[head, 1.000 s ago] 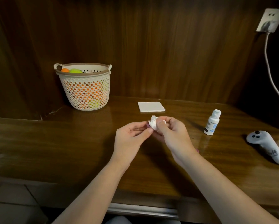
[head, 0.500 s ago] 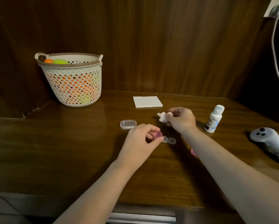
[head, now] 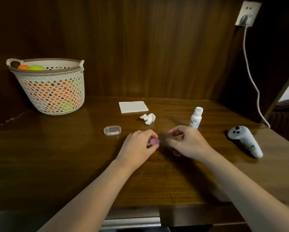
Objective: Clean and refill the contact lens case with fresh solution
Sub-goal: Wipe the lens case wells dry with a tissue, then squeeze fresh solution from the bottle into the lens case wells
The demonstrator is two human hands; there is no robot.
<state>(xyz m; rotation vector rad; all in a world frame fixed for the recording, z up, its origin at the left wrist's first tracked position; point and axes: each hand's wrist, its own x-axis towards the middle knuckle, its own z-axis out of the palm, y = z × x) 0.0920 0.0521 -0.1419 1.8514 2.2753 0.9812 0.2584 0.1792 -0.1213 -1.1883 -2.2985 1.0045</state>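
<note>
Dark wooden desk (head: 73,164): a pink cap (head: 154,141) is pinched in the curled fingers of the left hand (head: 138,146). Right hand (head: 187,143) fingers are curled; contents cannot be told. Solution bottle (head: 196,118) stands just behind.

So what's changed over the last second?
The right hand let go of the crumpled tissue, now lying on the table, and drew back toward the left hand, which now pinches a pink cap. Solution bottle, basket and controller stayed put.

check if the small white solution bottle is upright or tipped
Upright: the small white solution bottle stands on the brown wooden table, white cap on top.
</note>
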